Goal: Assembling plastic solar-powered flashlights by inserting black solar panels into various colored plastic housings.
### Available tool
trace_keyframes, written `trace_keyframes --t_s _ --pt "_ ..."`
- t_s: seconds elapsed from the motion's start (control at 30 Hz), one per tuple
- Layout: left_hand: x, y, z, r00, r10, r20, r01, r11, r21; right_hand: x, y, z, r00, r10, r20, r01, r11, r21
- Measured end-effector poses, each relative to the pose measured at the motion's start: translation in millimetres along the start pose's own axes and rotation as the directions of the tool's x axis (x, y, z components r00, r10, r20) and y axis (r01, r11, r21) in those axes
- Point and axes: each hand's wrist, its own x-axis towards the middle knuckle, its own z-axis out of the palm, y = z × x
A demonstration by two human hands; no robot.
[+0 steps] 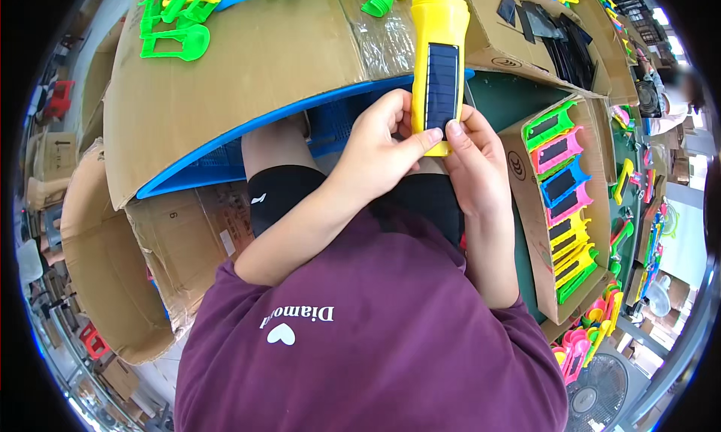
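Observation:
Between both hands I hold a yellow flashlight body [441,19], its wide end pointing away from me. A dark solar panel [442,83] lies along its upper face. My left hand [381,143] grips the near end from the left, thumb on the edge below the panel. On the other side my right hand [479,156] is closed around the same end, its thumb tip at the panel's lower corner. The fingers beneath the body are mostly hidden.
Green plastic frames [176,42] lie on a large cardboard box [248,72] ahead, above a blue crate rim [218,143]. At right, a carton [526,207] holds a row of coloured housings [562,184]. Dark panels [559,45] sit in another box. An open carton [113,259] stands at left.

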Motion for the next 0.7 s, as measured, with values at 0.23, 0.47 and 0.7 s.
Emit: trace_keyframes --t_s 0.23,0.47,0.7 --pt "0.8 0.3 -1.2 1.0 0.014 0.006 -0.013 1.0 -0.027 -1.4 -3.1 -1.1 1.0 0.024 0.013 -0.023 0.998 -0.064" --pt "1.4 16.6 -9.9 0.983 -0.085 0.16 0.095 0.994 -0.053 -6.5 -9.2 5.5 0.992 0.11 0.067 -0.112 0.993 0.038" --pt "-7.6 17.8 1.8 0.987 -0.106 0.117 0.121 0.985 -0.126 -13.9 -17.2 9.1 1.0 0.016 -0.007 -0.018 0.957 -0.29"
